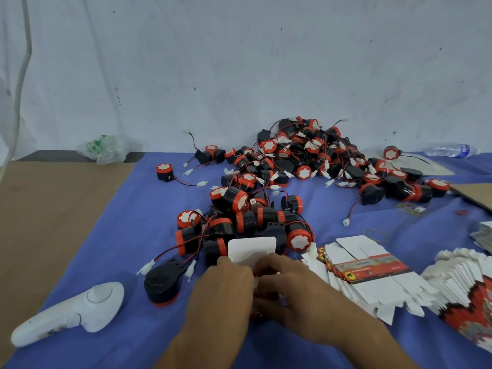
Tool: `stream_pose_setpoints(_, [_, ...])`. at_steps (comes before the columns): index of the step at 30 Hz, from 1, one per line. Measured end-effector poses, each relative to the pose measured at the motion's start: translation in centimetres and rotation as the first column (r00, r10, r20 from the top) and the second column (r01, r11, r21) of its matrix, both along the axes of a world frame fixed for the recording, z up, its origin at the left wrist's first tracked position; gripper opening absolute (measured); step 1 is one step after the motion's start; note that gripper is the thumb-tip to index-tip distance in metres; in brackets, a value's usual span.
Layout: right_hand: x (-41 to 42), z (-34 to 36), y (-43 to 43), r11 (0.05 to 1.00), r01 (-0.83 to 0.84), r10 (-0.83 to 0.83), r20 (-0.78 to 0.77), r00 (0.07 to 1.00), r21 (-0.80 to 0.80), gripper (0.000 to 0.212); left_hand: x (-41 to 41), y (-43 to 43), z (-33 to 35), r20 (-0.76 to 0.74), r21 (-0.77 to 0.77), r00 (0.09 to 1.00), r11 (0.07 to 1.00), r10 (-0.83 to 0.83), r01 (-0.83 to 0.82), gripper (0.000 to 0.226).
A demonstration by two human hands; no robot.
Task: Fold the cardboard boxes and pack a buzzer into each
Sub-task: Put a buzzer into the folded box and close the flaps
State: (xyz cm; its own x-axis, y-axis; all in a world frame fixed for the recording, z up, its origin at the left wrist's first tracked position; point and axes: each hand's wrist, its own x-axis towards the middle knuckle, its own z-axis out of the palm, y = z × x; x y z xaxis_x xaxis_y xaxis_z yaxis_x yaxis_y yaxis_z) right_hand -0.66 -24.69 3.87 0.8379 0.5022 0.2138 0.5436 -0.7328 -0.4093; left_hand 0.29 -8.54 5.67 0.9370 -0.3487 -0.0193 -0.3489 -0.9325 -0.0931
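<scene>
Hands [290, 294], box [251, 249], blue cloth [127, 225], white wall [239, 62]

This looks like a small packing workshop, probably an improvised one. A blue cloth [106, 235] covers the work surface against a scuffed pale wall [239, 62]. Far across it lies a heap of wired black-and-red buzzers [306, 161]; near right, stacks of flat printed cartons [372, 278] and loose rubber bands [407, 209]. A water bottle [450, 150] lies far right.
</scene>
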Motion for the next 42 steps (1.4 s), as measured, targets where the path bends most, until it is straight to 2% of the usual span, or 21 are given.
stream_pose_setpoints(3, [0.1, 0.1, 0.1, 1.0, -0.016, 0.016, -0.009, 1.0, -0.01, 0.03, -0.4, -0.9, 0.2, -0.001, 0.022, 0.995, 0.995, -0.096, 0.096, 0.033])
stream_pose_setpoints(5, [0.1, 0.1, 0.1, 1.0, -0.025, 0.025, -0.007, 1.0, -0.001, 0.025, -0.4, -0.7, 0.4, -0.014, -0.001, 0.987, 0.987, -0.158, 0.158, 0.032])
stream_pose_setpoints(9, [0.1, 0.1, 0.1, 1.0, -0.019, 0.019, 0.015, 1.0, 0.011, 0.022, 0.3, 2.5, 1.1, -0.072, -0.23, 0.967, 0.947, -0.245, 0.223, 0.015])
stream_pose_setpoints(12, [0.0, 0.0, 0.0, 1.0, -0.013, 0.013, 0.02, 1.0, 0.02, 0.021, 0.4, 4.3, 1.8, -0.16, -0.395, 0.936, 0.889, -0.315, 0.232, 0.016])
stream_pose_setpoints(14, [0.0, 0.0, 0.0, 0.999, -0.014, 0.013, 0.021, 1.0, 0.034, 0.019, 0.5, 4.3, 1.7, -0.113, -0.43, 0.945, 0.873, -0.306, 0.231, 0.015])
stream_pose_setpoints(17, [-0.1, -0.1, 0.0, 0.998, -0.028, 0.027, 0.016, 0.999, 0.056, 0.019, 0.6, 3.9, 0.8, 0.047, -0.434, 0.971, 0.871, -0.234, 0.231, 0.013])
stream_pose_setpoints(19, [-0.1, -0.1, -0.1, 0.997, -0.034, 0.033, 0.014, 0.999, 0.067, 0.018, 0.8, 3.8, 0.2, 0.097, -0.443, 0.979, 0.873, -0.181, 0.205, 0.013])
stream_pose_setpoints(22, [-0.1, -0.1, -0.2, 0.998, -0.032, 0.032, 0.007, 0.999, 0.057, 0.018, 1.0, 4.0, -0.1, 0.063, -0.461, 0.984, 0.87, -0.166, 0.177, 0.011])
stream_pose_setpoints(27, [-0.2, -0.1, -0.4, 0.998, -0.032, 0.031, 0.005, 0.999, 0.053, 0.02, 1.0, 3.5, -0.1, 0.069, -0.255, 0.968, 0.934, -0.24, 0.25, 0.022])
stream_pose_setpoints(30, [-0.2, -0.2, -0.4, 0.998, -0.03, 0.03, 0.011, 1.0, 0.06, 0.02, 0.8, 3.3, -0.1, 0.016, -0.17, 0.969, 0.955, -0.245, 0.244, 0.021])
stream_pose_setpoints(33, [-0.2, -0.2, -0.4, 0.998, -0.032, 0.032, 0.006, 0.999, 0.062, 0.022, 1.0, 4.0, -0.5, 0.011, -0.207, 0.955, 0.933, -0.297, 0.293, 0.035])
stream_pose_setpoints(38, [0.0, -0.3, -0.3, 0.997, -0.034, 0.034, 0.001, 0.999, 0.064, 0.024, 0.6, 3.8, -1.5, 0.065, -0.284, 0.914, 0.87, -0.401, 0.403, 0.036])
stream_pose_setpoints(40, [0.0, -0.3, -0.2, 0.997, -0.036, 0.036, 0.008, 0.999, 0.063, 0.024, 0.4, 3.9, -1.5, 0.047, -0.338, 0.924, 0.865, -0.378, 0.371, 0.042])
stream_pose_setpoints(42, [0.0, -0.4, -0.3, 0.997, -0.033, 0.033, -0.005, 0.999, 0.071, 0.022, 0.3, 4.0, -1.6, 0.034, -0.326, 0.943, 0.889, -0.33, 0.323, 0.042])
